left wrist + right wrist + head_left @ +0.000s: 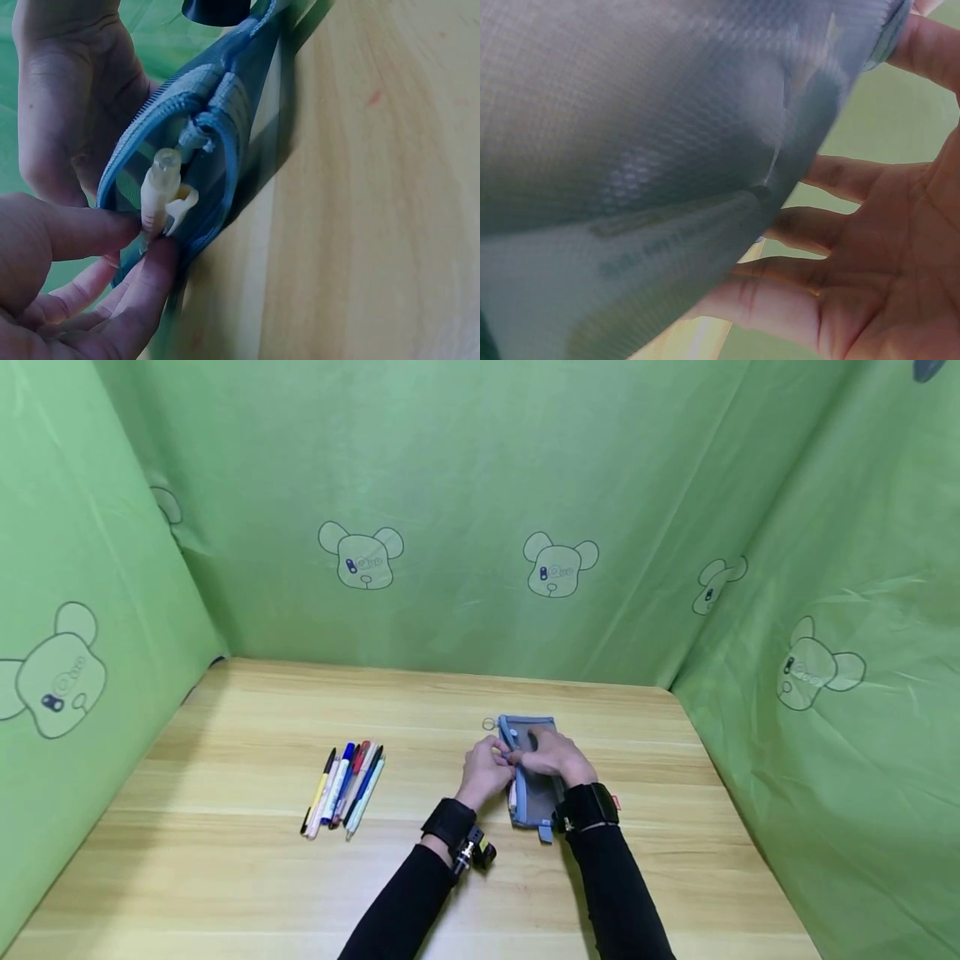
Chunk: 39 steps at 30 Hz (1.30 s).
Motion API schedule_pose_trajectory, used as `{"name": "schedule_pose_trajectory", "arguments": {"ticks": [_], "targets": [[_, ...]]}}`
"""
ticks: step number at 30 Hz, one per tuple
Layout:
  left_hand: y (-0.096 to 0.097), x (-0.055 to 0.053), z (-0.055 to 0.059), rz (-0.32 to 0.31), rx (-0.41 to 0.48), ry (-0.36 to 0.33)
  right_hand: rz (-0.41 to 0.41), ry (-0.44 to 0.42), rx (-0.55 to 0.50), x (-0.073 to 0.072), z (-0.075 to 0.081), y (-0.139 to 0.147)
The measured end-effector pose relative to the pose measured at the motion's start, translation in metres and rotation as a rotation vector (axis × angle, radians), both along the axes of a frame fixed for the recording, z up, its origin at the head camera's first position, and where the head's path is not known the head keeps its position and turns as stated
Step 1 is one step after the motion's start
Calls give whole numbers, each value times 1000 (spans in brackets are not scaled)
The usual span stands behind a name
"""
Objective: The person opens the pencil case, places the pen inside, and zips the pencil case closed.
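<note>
Pouch (pixel 536 800) lies right of centre on the wooden table (pixel 225 868) in the head view, the left hand (pixel 482 771) at its zip edge, the right hand (pixel 555 756) arched over it; pens (pixel 347 787) lie well apart to the left. In the left wrist view, left thumb and fingers pinch a pale pen (pixel 156 201) in the gaping mouth; it could snag if the blue zip edges sag. In the right wrist view the pouch is grey, translucent mesh, creased; right fingers spread, tips hidden, so I cannot tell whether they grip.
</note>
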State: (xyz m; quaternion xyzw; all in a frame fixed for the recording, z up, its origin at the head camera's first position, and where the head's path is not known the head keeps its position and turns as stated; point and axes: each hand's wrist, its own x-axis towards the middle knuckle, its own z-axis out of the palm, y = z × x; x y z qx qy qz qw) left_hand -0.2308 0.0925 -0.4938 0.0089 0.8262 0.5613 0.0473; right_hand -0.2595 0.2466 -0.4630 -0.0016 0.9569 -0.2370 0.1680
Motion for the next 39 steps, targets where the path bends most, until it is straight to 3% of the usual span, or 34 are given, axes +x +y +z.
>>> {"name": "schedule_pose_trajectory", "arguments": {"ticks": [15, 25, 35, 39], "targets": [[5, -1, -1, 7, 36, -31, 6, 1, 5, 0, 0, 0], [9, 0, -3, -38, 207, -125, 25, -1, 23, 1, 0, 1], [13, -1, -14, -110, 415, -187, 24, 2, 33, 2, 1, 0], [13, -3, -16, -122, 454, -231, 22, 2, 25, 2, 1, 0]]}}
